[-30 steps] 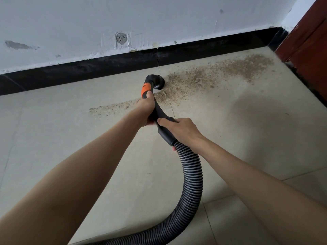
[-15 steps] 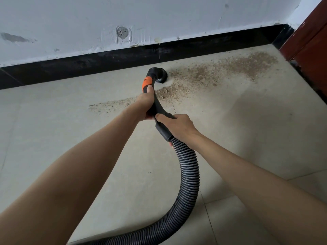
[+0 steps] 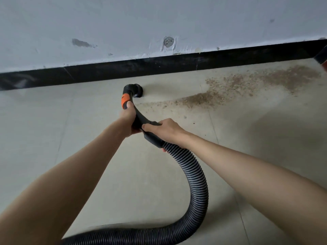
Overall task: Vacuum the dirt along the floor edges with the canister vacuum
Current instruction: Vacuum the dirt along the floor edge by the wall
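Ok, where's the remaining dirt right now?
In the head view the dirt lies on the floor tiles to the right of the nozzle, along the black baseboard toward the corner.

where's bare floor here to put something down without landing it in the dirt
Bare tile lies left of the vacuum nozzle, between the black baseboard and the left hand. More lies right of the ribbed hose, below the dirt. Crowded: the dirt strip right of the nozzle, and the handle, gripped by both hands, right hand rearmost.
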Available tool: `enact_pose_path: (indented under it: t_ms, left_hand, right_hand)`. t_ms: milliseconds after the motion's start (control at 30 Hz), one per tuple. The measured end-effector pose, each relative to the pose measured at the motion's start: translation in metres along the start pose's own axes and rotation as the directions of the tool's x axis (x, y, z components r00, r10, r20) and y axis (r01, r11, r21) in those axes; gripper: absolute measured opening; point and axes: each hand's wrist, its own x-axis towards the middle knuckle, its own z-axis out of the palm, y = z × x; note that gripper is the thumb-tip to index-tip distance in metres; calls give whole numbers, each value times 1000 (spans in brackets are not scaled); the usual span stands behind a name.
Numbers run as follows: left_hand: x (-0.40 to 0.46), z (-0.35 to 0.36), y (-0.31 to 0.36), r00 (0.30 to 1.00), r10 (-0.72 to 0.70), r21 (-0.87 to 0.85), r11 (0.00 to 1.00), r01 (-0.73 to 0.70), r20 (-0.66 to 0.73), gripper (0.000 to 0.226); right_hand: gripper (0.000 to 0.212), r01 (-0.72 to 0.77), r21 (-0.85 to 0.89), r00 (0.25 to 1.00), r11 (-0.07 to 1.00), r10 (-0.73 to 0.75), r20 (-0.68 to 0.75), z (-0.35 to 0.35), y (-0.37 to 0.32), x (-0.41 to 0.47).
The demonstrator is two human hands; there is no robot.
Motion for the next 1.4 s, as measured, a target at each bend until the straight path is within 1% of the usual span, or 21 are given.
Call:
enact_pose_path:
  t_ms: [133, 300, 467, 633, 833, 1000, 1100, 1300, 1400]
  left_hand:
    - [-2, -33, -22, 999, -48, -128, 991, 45, -17, 64]
    - [-1, -49, -46, 998, -55, -188, 981, 49, -26, 61]
    - [-1, -51, -53, 998, -54, -156, 986, 49, -23, 54]
    - [-4, -46, -57, 999, -43, -109, 993, 40, -22, 62]
    - [-7, -43, -53, 998, -57, -76, 996, 54, -36, 65]
    - [-14, -34, -35, 999, -51, -54, 997, 50, -17, 64]
    - [-17, -33, -30, 999, -42, -43, 998, 42, -8, 61]
    - [-18, -30, -61, 998, -61, -31, 998, 60, -21, 56]
    - [-20, -24, -76, 999, -43, -7, 999, 43, -22, 47]
  right_hand:
    - [44, 20, -38, 999, 999, -18, 51, 25, 0, -12]
    - [44, 27, -57, 996, 998, -22, 82, 41, 7, -29]
    - [46, 3, -75, 998, 997, 2, 66, 41, 14, -41]
    - [47, -11, -84, 998, 996, 16, 58, 41, 17, -48]
    - [56, -36, -69, 997, 997, 40, 60, 38, 15, -50]
    - [45, -36, -31, 999, 999, 37, 33, 29, 10, -40]
    - [43, -49, 5, 999, 999, 49, 21, 28, 9, -39]
    - [45, -59, 24, 997, 998, 58, 57, 31, 34, -61]
    - [44, -57, 38, 997, 998, 55, 53, 29, 47, -73]
